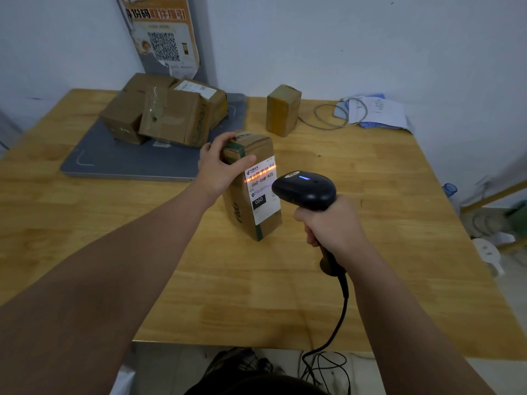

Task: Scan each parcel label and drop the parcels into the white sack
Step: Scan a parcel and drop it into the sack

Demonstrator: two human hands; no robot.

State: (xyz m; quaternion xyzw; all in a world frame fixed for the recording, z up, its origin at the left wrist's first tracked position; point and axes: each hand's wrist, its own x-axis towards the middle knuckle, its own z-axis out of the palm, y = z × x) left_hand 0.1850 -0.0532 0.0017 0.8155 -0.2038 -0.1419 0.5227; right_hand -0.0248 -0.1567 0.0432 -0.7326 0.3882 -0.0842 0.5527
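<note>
The wooden table (256,295) fills most of the frame. Its near edge runs across the bottom and its right edge slants down the right side. Bare wood lies open in the lower middle and along the left, between the near edge and the parcel being handled.

A grey platform (114,163) sits in the upper left, one corner reaching toward the centre. On it lies a pile of cardboard boxes (171,115). At least three can be told apart, but they overlap too much for an exact count. One small box (283,109) stands alone at upper centre, apart from the pile. A grey wire loop (328,118) and a sheaf of papers (376,112) lie in the upper right. One poster (162,35) hangs on the wall at the top left.

One parcel (239,203) stands on end at the centre of the table. Its white label (262,192) faces the viewer, and a red scan line (259,173) crosses the barcode.

The left hand (219,166) grips the parcel's top end, thumb laid across the near face just above the label and fingers curled over the far side. The right hand (330,223) is wrapped tight around the handle of one black scanner (305,191). The scanner's head sits just beside the label, and its black cable (339,317) drops over the near edge.
</note>
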